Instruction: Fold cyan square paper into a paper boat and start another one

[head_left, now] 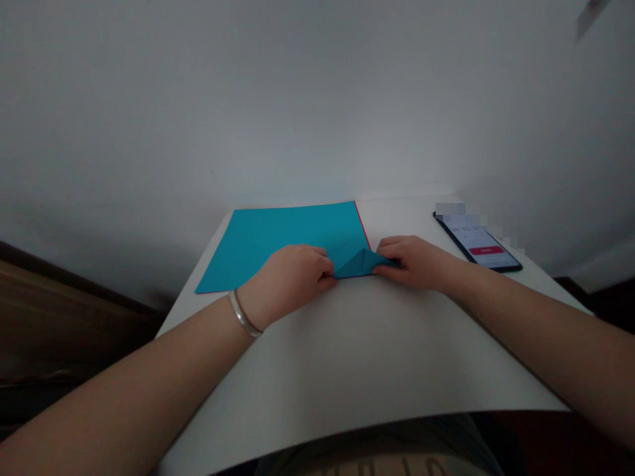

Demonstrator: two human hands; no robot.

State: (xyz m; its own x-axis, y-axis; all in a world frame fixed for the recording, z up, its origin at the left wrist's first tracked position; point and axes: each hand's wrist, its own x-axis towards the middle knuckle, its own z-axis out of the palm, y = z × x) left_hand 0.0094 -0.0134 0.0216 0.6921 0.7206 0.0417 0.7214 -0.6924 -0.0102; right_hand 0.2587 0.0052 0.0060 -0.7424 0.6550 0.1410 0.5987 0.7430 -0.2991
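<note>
A teal sheet of paper (288, 235) lies flat on the white table (357, 350), a thin red edge showing along its right side. At its near right corner sits a small folded teal piece (361, 263), creased into a triangle. My left hand (290, 281), with a silver bangle on the wrist, is curled with its fingertips pinched on the left end of the fold. From the other side, my right hand (411, 261) is closed with its fingertips pressing the right tip of that same piece.
A smartphone (479, 243) with a lit screen lies at the table's far right edge. A plain white wall stands right behind the table. Dark wooden furniture (59, 311) is at the left, below table height.
</note>
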